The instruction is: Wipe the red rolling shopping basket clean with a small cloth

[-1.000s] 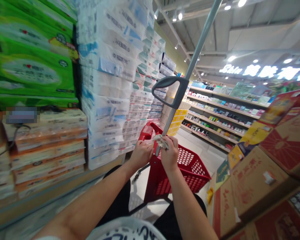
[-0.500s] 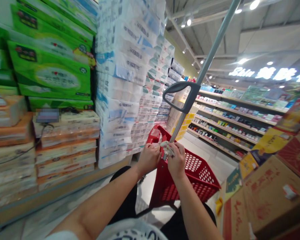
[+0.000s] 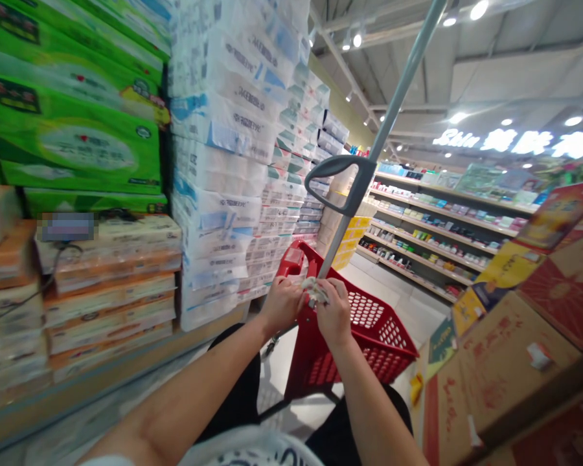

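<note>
A red shopping basket cart with holed sides stands in front of my knees. My left hand is closed at its near upper edge, just below the red handle; my arm partly hides the grip. In my right hand is a crumpled pale cloth, pinched at the foot of a grey metal pole. The pole leans up to the right and carries a dark grey loop handle. Both hands are close together, with the cloth between them.
Tall stacks of white paper packs stand at the left, beside green packs and orange-and-cream packs. Cardboard cartons crowd the right. Stocked shelves line the back.
The view has turned slightly right, so the surroundings sit further left. My right hand has moved the cloth a little closer to my left hand. The cart stays in front of me.
</note>
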The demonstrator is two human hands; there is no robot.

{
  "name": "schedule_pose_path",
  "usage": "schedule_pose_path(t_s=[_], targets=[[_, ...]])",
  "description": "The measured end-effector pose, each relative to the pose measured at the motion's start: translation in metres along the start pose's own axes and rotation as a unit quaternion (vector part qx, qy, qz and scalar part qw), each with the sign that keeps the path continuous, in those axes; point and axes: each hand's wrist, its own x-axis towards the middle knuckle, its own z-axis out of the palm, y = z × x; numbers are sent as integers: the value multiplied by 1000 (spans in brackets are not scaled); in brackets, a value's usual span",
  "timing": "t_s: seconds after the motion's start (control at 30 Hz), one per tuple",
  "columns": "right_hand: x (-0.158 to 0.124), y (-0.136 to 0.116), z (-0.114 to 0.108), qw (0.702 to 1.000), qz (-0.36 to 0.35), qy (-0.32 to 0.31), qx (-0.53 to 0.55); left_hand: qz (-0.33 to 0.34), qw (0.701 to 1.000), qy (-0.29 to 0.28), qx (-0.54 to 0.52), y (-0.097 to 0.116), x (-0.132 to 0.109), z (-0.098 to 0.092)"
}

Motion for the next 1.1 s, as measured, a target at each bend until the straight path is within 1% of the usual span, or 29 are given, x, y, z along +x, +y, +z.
schedule_pose_path(t_s=[0.1, 0.13, 0.23, 0.33, 0.4, 0.5, 0.57, 0.6, 0.7, 0.8, 0.93, 1.0, 1.1], targets=[[8, 0, -3, 999, 7, 34, 1, 9, 1000, 6, -10, -1, 2, 3], [9, 0, -3, 999, 10, 36, 0, 12, 1000, 8, -12, -2, 3, 5], [0, 1, 1, 1000, 16, 16, -1, 17, 1000, -1, -11, -5, 4, 9], [-12, 3, 4, 1000, 26, -16, 1, 20, 1000, -7, -3, -7, 5, 12], [-14, 4, 3, 999, 31, -22, -2, 16, 1000, -7, -2, -7, 5, 11], [-8, 3, 2, 999, 36, 18, -7, 6, 1000, -9, -6, -6, 6, 9], [-7, 1, 2, 999, 24, 41, -11, 5, 1000, -11, -11, -4, 6, 8], [-8, 0, 3, 999, 14, 43, -16, 5, 1000, -12, -15, -4, 6, 8], [-14, -1, 5, 999, -8, 19, -37, 12, 1000, -13, -21, -5, 4, 11], [-15, 0, 4, 999, 2, -14, -37, 18, 1000, -10, -20, -8, 4, 15], [-14, 6, 3, 1000, 13, -19, -10, 7, 1000, -2, -26, -9, 6, 19], [-21, 11, 4, 1000, 12, -25, 2, 6, 1000, -3, -20, -9, 7, 20], [-34, 18, 6, 998, 20, -52, 17, 3, 1000, -3, -15, -10, 8, 20]])
